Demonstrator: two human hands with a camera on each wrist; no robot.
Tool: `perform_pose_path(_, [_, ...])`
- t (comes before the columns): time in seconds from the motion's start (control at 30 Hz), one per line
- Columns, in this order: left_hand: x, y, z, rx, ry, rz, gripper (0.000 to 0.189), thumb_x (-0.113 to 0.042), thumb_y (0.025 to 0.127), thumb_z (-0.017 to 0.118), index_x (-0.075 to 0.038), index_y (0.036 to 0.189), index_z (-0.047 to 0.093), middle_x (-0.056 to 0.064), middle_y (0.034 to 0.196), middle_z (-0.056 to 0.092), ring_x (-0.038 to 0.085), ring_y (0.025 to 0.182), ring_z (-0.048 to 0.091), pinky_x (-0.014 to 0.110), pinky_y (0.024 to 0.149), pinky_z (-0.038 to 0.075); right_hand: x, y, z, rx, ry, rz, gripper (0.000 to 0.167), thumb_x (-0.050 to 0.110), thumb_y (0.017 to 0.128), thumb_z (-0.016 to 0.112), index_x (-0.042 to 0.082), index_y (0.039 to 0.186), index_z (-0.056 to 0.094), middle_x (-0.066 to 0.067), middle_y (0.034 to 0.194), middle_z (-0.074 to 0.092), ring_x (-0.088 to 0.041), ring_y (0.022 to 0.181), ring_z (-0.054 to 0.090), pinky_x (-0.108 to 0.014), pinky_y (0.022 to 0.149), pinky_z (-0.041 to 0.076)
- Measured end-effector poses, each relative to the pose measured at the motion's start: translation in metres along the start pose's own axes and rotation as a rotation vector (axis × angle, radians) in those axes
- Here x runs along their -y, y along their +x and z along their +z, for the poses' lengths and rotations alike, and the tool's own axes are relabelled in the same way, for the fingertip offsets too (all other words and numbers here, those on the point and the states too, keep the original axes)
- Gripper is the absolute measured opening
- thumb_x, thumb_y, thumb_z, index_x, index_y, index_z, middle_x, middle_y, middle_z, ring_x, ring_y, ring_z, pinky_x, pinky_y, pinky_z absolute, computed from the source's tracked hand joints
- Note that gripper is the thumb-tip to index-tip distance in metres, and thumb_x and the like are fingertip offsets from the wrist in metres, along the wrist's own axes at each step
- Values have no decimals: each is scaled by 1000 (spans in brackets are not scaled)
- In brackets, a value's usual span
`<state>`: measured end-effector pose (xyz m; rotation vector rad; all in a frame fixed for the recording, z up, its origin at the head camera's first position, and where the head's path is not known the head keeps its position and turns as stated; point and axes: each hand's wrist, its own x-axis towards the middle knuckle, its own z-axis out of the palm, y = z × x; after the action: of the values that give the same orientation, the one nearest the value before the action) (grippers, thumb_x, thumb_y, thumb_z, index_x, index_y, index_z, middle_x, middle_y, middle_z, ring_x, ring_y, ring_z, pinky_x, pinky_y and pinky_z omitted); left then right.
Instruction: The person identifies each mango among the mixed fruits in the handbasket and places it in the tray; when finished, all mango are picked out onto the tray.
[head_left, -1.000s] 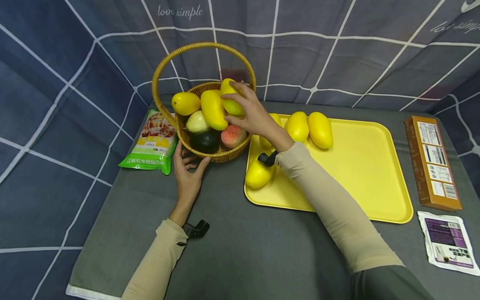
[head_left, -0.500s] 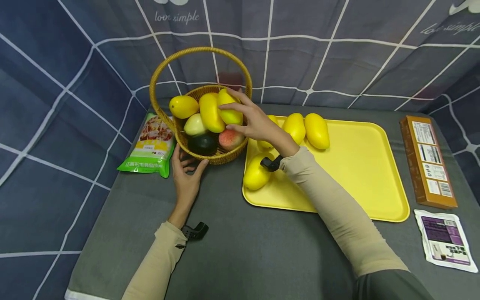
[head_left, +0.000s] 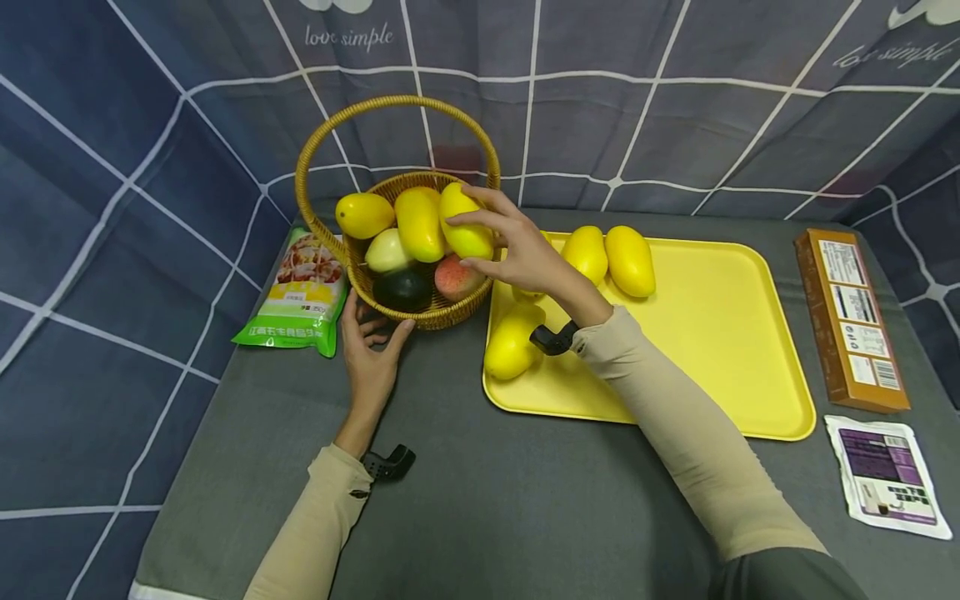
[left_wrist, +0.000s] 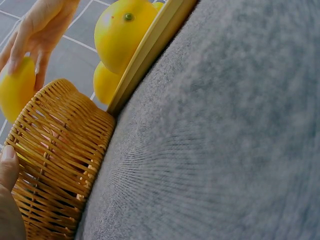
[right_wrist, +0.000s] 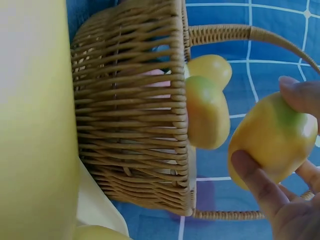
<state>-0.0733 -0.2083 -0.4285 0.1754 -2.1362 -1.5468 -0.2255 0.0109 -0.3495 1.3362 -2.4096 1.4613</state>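
My right hand [head_left: 525, 250] pinches a yellow mango [head_left: 467, 223] between thumb and fingers at the right side of the wicker basket [head_left: 450, 315]. In the right wrist view, this mango has a greenish patch and sits apart from the mangoes in the basket. My left hand [head_left: 371, 354] grips the basket's near side, thumb at the front rim and fingers curved along the wall. Inside the basket are a mango [head_left: 420, 225], another yellow fruit [head_left: 364, 216], a pale green fruit [head_left: 387, 251], a dark green avocado-like fruit [head_left: 403, 288] and a peach [head_left: 457, 278].
Right of the basket, a yellow tray [head_left: 720, 333] bears several mangoes [head_left: 630, 262], one at its near left corner [head_left: 513, 343]. A green food bag [head_left: 296, 300] lies left of the basket. An orange-brown box [head_left: 853, 321] and a white-purple pouch [head_left: 888, 477] lie far right.
My right hand, with the mango, has shifted slightly right and nearer to me relative to the basket. The left hand has stayed at the basket. The head view has shifted a little.
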Motion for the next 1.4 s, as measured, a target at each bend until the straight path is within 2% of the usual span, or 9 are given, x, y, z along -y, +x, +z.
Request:
perform_pose_path(0.2, [0, -1, -1, 0, 0, -15, 84, -9, 89, 72, -5, 155, 22, 24, 144, 38, 44, 112, 51, 45, 84, 43, 6, -19, -3, -15, 45, 53, 45, 16, 87, 76, 16, 130, 64, 0, 158, 28, -18, 142, 35, -42, 89, 56])
perform_pose_path(0.43, [-1, -2, -2, -1, 2, -25, 83, -11, 90, 72, -6, 155, 22, 26, 143, 39, 43, 112, 51, 47, 84, 43, 35, -36, -16, -45, 65, 61, 44, 2, 85, 75, 1, 127, 63, -16, 156, 30, -31, 143, 33, -49, 94, 52])
perform_pose_path(0.6, [0, -2, -2, -4, 10, -22, 83, -12, 90, 72, -7, 155, 22, 27, 141, 40, 42, 112, 51, 48, 85, 43, 46, -50, -27, -62, 49, 60, 42, -2, 84, 74, -3, 125, 63, -21, 154, 31, -33, 143, 32, -50, 95, 52])
perform_pose_path(0.77, [1, -2, -2, -6, 12, -21, 82, -13, 90, 72, -7, 155, 22, 27, 142, 40, 41, 112, 51, 47, 85, 43, 34, -64, -36, -94, 21, 79, 43, -1, 83, 76, 0, 124, 65, -17, 155, 31, -31, 144, 32, -54, 95, 51])
perform_pose_path(1.0, [1, -3, -2, -4, 3, -21, 83, -12, 90, 72, -6, 155, 22, 27, 142, 40, 43, 112, 51, 43, 84, 43, 6, -88, -44, -122, -35, 100, 46, 8, 80, 81, 13, 124, 67, 0, 157, 31, -20, 143, 32, -50, 94, 53])
perform_pose_path(1.23, [1, -3, -1, -1, -5, -8, 82, -11, 89, 73, -5, 155, 23, 28, 141, 41, 43, 111, 52, 42, 83, 43, 0, -111, -56, -147, -82, 122, 46, 6, 81, 80, 12, 124, 68, 1, 157, 31, -20, 144, 31, -48, 91, 54])
perform_pose_path(1.27, [1, -2, -1, 0, -6, -9, 82, -12, 89, 73, -6, 155, 23, 27, 141, 41, 43, 111, 52, 42, 83, 43, -2, -115, -58, -155, -98, 129, 46, 6, 80, 81, 12, 124, 68, 1, 157, 32, -20, 144, 31, -46, 92, 54])
perform_pose_path(1.4, [0, -1, 1, 4, -6, -10, 82, -13, 89, 73, -7, 155, 23, 27, 140, 41, 41, 110, 52, 42, 83, 44, -12, -130, -71, -182, -161, 165, 47, 5, 78, 82, 13, 123, 69, 1, 156, 33, -20, 142, 34, -23, 91, 52])
